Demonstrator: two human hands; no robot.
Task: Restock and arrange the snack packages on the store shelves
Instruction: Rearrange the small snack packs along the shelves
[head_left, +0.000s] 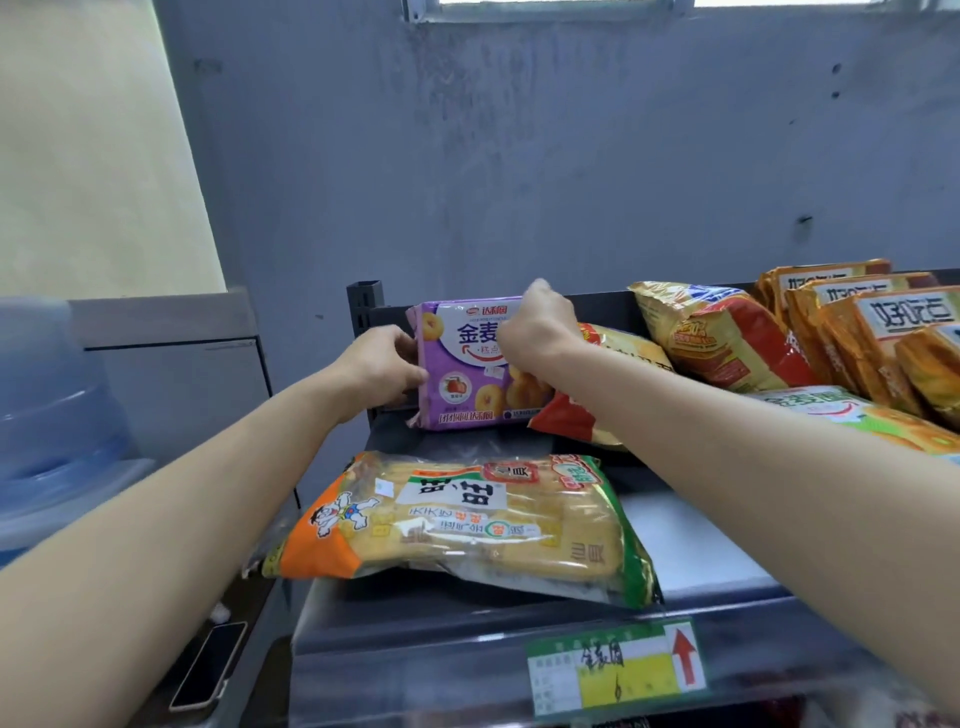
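Note:
A purple snack package (470, 379) stands upright at the back left of the dark shelf (467, 639). My left hand (387, 366) grips its left edge. My right hand (540, 327) grips its upper right part, fingers curled over the top, and hides that corner. In front of it a yellow and orange rice-cracker bag (467, 519) lies flat near the shelf's front edge. A red and yellow bag (597, 410) leans just right of the purple package, partly under my right forearm.
Several orange and yellow snack bags (852, 332) stand at the back right, with a green-edged package (852, 415) lying before them. A price label (618, 667) sits on the shelf front. A blue water jug (52, 395) stands left. A phone (210, 667) lies lower left.

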